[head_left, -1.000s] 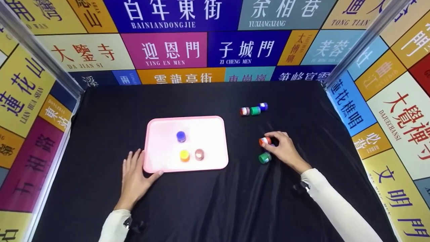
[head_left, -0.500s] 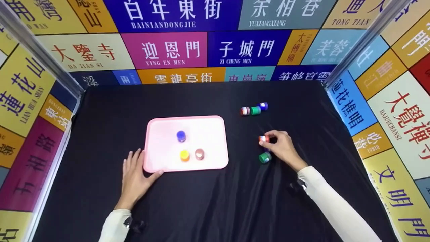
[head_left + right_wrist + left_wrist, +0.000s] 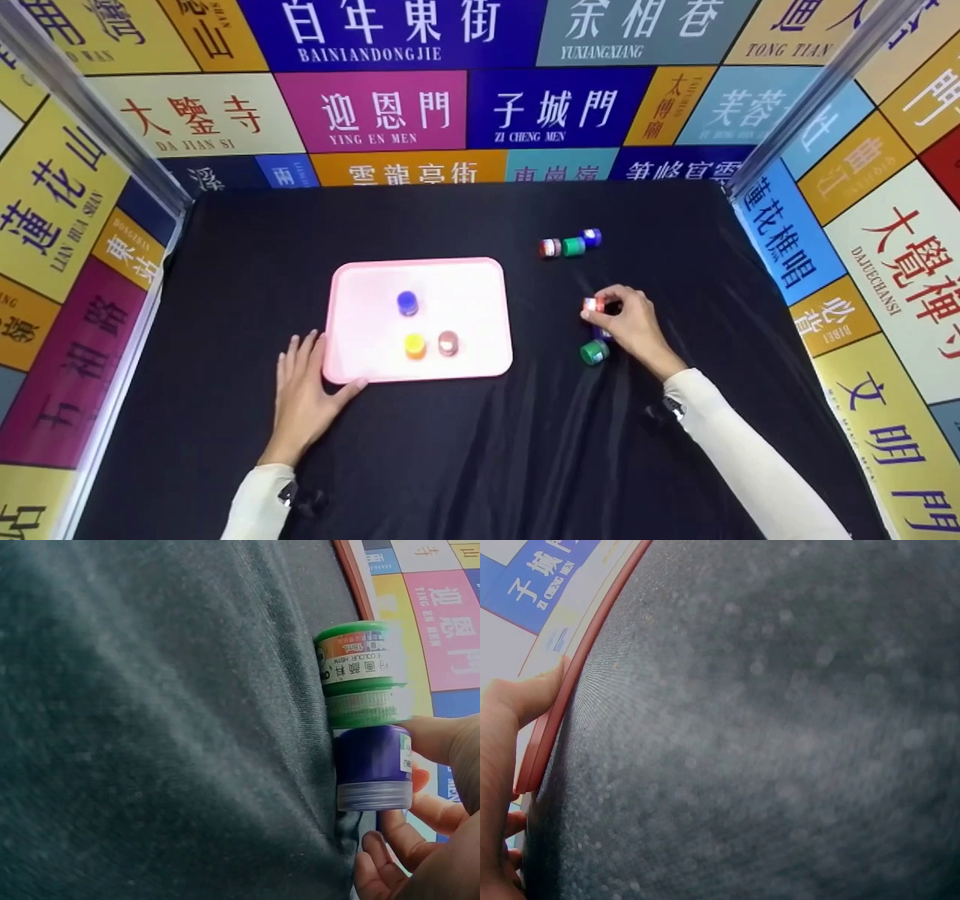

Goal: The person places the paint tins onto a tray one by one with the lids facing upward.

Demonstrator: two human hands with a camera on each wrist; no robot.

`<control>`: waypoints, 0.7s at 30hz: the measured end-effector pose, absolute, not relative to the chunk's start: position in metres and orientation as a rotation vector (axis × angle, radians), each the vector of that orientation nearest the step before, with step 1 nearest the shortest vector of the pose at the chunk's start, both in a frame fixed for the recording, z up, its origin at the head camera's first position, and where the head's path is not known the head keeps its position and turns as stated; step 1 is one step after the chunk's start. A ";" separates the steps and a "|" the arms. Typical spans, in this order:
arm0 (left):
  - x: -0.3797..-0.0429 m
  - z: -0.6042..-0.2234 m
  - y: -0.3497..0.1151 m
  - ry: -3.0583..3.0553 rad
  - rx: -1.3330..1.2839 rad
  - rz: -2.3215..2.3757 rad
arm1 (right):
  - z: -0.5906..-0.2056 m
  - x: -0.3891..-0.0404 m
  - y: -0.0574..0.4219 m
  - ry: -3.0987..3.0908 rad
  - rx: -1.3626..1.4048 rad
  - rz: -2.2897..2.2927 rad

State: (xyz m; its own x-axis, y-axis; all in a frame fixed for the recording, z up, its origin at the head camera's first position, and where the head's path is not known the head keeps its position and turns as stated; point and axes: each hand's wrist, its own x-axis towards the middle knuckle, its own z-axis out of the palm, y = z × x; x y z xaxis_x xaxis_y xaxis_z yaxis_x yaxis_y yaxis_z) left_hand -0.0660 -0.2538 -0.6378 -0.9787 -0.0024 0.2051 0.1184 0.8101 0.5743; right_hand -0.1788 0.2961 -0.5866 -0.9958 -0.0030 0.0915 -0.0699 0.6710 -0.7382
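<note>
In the head view my right hand (image 3: pixel 628 321) pinches a red-orange paint jar (image 3: pixel 592 305) between thumb and fingertips. Under that hand a purple paint jar (image 3: pixel 373 765) lies against a green paint jar (image 3: pixel 364 664), both on their sides in the right wrist view. My left hand (image 3: pixel 306 397) rests at the near left corner of a pink tray (image 3: pixel 352 285), fingers straight along its side and thumb on the front rim. On the tray are a blue-purple jar (image 3: pixel 407 303), a yellow jar (image 3: pixel 415 346) and a brown jar (image 3: pixel 448 343).
Toward the back right lie a dark red-brown jar (image 3: pixel 550 247), another green jar (image 3: pixel 574 246) and a blue jar (image 3: pixel 591 237), close together. Black cloth (image 3: pixel 465 450) with folds covers the table. Sign-printed walls (image 3: pixel 375 112) and metal posts enclose the back and sides.
My right hand has shifted slightly away from me with the red-orange jar, and more of the purple jar shows beneath. My left hand keeps its place on the tray.
</note>
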 end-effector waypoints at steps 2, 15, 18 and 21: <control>-0.066 -0.638 -0.254 -2.803 -0.089 -0.906 | -0.586 -0.179 0.296 -2.788 0.063 1.240; -0.066 -0.639 -0.253 -2.789 -0.099 -0.915 | -0.579 -0.180 0.287 -2.745 0.132 1.273; -0.066 -0.639 -0.253 -2.782 -0.103 -0.913 | -0.578 -0.180 0.284 -2.748 0.146 1.281; -0.066 -0.639 -0.253 -2.779 -0.104 -0.912 | -0.577 -0.180 0.281 -2.759 0.163 1.277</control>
